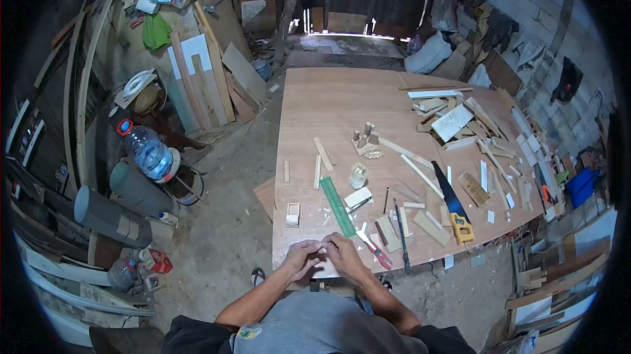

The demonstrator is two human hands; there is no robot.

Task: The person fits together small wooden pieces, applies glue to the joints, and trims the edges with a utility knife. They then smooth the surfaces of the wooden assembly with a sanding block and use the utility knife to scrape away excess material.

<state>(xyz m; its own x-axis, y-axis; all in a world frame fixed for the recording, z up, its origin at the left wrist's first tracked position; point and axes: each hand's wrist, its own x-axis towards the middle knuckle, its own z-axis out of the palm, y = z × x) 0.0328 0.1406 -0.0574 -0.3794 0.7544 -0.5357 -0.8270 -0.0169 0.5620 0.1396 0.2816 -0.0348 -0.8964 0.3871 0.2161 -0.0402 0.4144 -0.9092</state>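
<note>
At the table's front edge my left hand and my right hand meet, fingers curled and pinched together. Whatever lies between the fingertips is too small and hidden to make out. Beyond my right hand lies a green ruler. Red-handled scissors rest just to the right of that hand. Ahead and left of my hands stands a small open wooden box. A jar with pale contents sits past the ruler, near a white block.
A handsaw with a yellow handle lies on the table at the right. Wood offcuts are heaped at the far right. To the left, a large water bottle sits on a stand, with boards leaning behind.
</note>
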